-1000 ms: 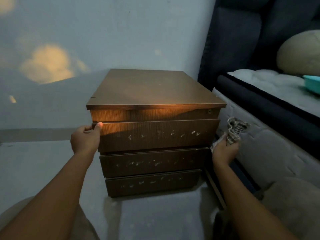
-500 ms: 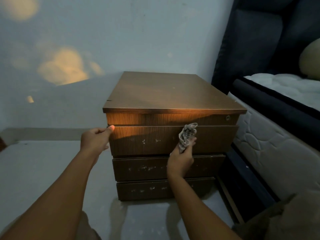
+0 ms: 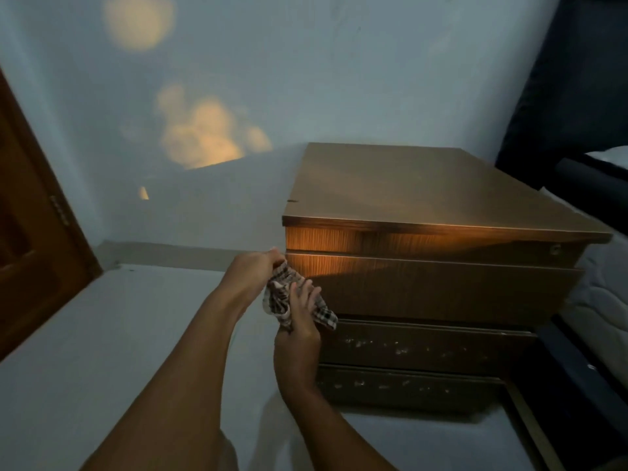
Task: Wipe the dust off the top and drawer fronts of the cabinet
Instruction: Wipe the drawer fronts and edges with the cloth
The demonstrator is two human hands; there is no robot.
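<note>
The wall (image 3: 306,62) fills the back of the view, with warm patches of light on it, and the pale floor (image 3: 85,351) runs up to it; a brown door (image 3: 30,239) stands at the far left and a dark bed (image 3: 584,107) at the far right. Against the wall, just beside the bed, stands the wooden cabinet (image 3: 424,185), its bare top dull and its front made of a narrow strip and three drawer fronts below. The upper drawer front (image 3: 441,287) looks clean, while the middle drawer front (image 3: 424,346) and the bottom drawer front (image 3: 407,384) carry pale specks of dust. At the left end of the upper drawer front both hands meet on a checked cloth (image 3: 289,294). The left hand (image 3: 251,270) pinches the cloth's upper edge, and the right hand (image 3: 299,321) holds the bunched lower part with its fingers (image 3: 307,290) loosely curled over it. The cloth is light, soft and limp, so it will slump and trail if held by a corner; it likely handles best folded into a pad under a flat palm. The cabinet is stiff and heavy enough, by its look, to take firm rubbing, though a drawer may slide if pushed at one end.
</note>
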